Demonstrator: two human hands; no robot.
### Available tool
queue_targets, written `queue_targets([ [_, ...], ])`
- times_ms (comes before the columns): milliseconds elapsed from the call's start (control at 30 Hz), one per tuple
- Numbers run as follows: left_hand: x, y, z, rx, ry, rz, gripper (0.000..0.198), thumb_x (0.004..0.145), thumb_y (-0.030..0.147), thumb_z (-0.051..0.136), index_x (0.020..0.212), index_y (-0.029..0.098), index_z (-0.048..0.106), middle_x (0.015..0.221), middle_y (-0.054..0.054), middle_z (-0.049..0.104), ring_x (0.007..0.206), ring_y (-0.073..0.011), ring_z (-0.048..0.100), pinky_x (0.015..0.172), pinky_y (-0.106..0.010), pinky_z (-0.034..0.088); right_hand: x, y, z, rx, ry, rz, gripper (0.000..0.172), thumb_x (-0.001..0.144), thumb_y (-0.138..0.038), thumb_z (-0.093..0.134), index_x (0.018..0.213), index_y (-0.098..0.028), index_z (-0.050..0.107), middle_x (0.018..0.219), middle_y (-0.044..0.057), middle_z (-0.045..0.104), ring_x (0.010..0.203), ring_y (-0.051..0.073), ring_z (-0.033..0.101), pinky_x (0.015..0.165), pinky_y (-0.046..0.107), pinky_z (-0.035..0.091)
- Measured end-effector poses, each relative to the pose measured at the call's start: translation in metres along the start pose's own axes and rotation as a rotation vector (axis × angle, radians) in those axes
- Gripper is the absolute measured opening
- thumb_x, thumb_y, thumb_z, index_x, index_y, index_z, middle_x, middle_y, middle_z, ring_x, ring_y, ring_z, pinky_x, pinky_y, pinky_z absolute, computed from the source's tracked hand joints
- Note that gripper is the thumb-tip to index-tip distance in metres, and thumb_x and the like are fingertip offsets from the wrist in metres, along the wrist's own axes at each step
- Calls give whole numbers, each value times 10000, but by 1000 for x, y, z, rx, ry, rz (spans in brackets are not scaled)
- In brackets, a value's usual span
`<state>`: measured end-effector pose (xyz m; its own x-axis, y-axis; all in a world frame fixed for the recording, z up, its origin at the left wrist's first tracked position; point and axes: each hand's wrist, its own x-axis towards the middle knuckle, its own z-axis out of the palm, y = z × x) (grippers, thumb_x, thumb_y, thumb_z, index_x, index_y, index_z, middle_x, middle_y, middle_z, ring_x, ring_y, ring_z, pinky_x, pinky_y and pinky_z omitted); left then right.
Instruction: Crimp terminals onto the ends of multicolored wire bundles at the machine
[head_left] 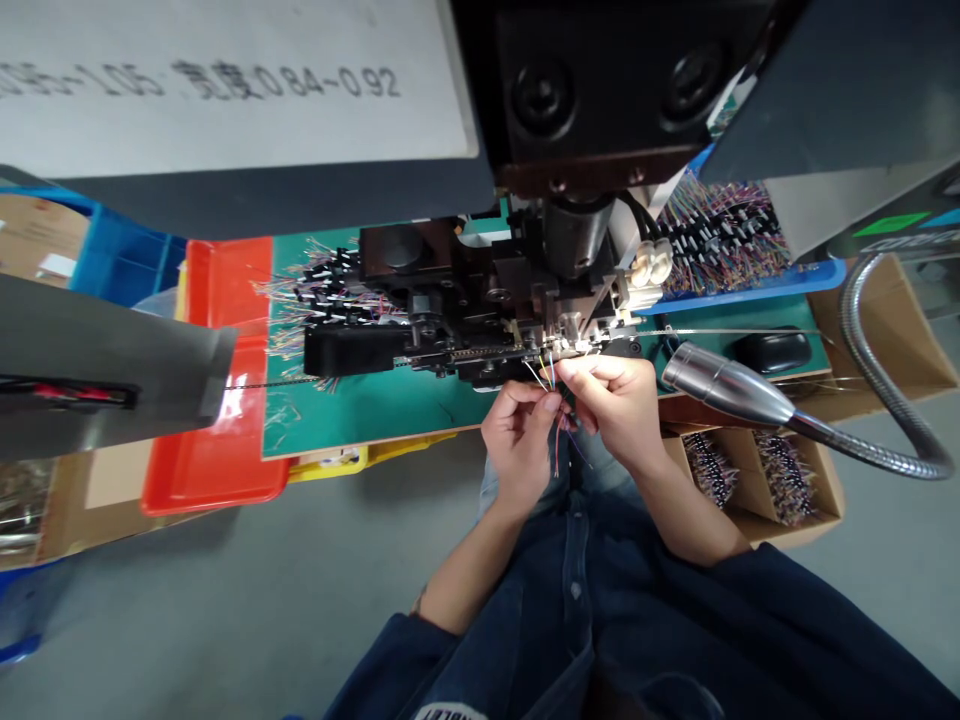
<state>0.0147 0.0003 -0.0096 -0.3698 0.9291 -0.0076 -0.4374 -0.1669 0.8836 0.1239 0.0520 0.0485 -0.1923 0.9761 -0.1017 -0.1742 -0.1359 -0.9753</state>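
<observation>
At the crimper (pixel 480 300), left hand (pixel 521 440) and right hand (pixel 607 405) pinch one wire bundle (pixel 556 440).

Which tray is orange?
The orange tray lies left of the green mat; the blue tray sits far right, under bundles of colored wires.

Here we are, riding on the person's head, looking forward and sharply down! The jacket (pixel 600 640) sweeps in close at six o'clock, the left hand (pixel 521 435) and right hand (pixel 611 405) are up near center, and the machine (pixel 480 300) looms just beyond, toward twelve o'clock.
</observation>
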Motion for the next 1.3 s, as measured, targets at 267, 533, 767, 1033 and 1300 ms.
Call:
queue_targets([
  [267, 4, 3, 6, -11, 22, 71, 188, 1019, 340, 839, 938, 215, 724, 802, 13, 771, 631, -99, 718, 589, -205, 599, 2, 5, 3, 114, 22, 53, 280, 993, -437, 812, 836, -215, 880, 432, -70, 525, 344, 62, 353, 392, 223, 406],
  [533, 3, 4, 5, 18, 42, 53, 211, 1014, 360, 845, 935, 205, 725, 790, 11, 766, 633, -102, 718, 601, -212, 601, 3, 6, 3, 71, 48, 62, 299, 970, -479, 820, 850, -213, 886, 432, -71, 517, 345, 65, 349, 382, 224, 380],
  [767, 2, 2, 2, -9, -7, 19, 212, 1010, 340, 845, 922, 212, 701, 734, 34, 711, 605, -112, 689, 603, -236, 604, 2, 2, 0, -44, -18, 22, 294, 956, -495, 833, 923, -209, 893, 480, -60, 559, 382, 85, 426, 395, 230, 408],
  [1033, -1, 0, 3, -29, -11, 16, 237, 1032, 346, 819, 921, 211, 658, 773, 21, 721, 606, -108, 692, 586, -226, 575, 0, 4, 0, 41, -35, 65, 305, 984, -501, 801, 915, -221, 898, 468, -70, 537, 391, 87, 440, 440, 242, 472],
  [1300, -1, 0, 6, -14, 21, 5, 271, 1024, 403, 824, 934, 222, 644, 774, 32, 706, 594, -109, 693, 587, -230, 597, -1, 7, 3, 46, 8, 91, 303, 978, -521, 817, 906, -237, 897, 460, -68, 523, 404, 107, 442, 460, 276, 487],
])
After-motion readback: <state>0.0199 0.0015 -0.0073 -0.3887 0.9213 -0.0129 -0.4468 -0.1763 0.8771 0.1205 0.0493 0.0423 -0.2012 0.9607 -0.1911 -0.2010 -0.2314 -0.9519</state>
